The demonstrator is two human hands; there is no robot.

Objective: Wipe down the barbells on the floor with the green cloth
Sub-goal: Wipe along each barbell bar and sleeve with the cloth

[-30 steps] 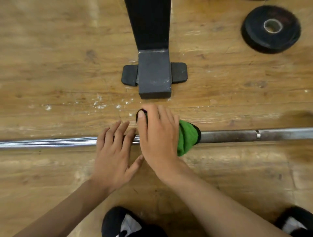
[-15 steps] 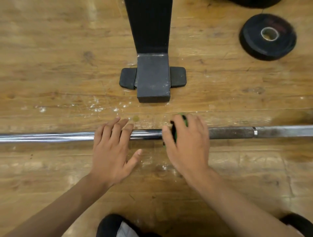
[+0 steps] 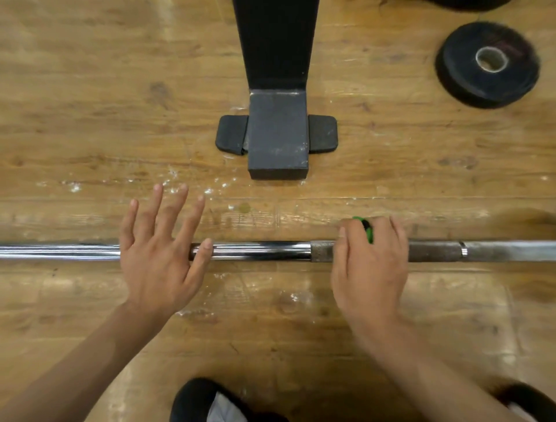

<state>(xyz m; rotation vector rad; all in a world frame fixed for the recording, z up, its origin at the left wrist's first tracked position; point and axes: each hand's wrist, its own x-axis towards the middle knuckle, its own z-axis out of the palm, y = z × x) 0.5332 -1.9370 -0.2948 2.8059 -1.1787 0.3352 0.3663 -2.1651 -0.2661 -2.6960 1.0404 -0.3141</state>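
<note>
The green cloth (image 3: 369, 235) is clasped against the barbell (image 3: 261, 251) under the right grip (image 3: 370, 265), right of centre; the left grip (image 3: 156, 256) is spread wide over the bar, centre-left.

**Count around the barbell**

There is one barbell (image 3: 264, 251). Two hands are over it: one left hand (image 3: 156, 259) and one right hand (image 3: 370, 265). One green cloth (image 3: 365, 229) shows at the bar, under the right hand.

Beyond the barbell stands one black post (image 3: 276, 135). It has two rubber pads, one on each side of its foot (image 3: 231, 134) (image 3: 322, 133).

Also beyond the bar, toward its right end, lies one black weight plate (image 3: 457, 72), whole in view. One more dark round shape (image 3: 469, 3) is cut off at the top edge, perhaps a second plate.

On the near side of the barbell are two dark shoes (image 3: 192, 400) (image 3: 529, 403).
</note>
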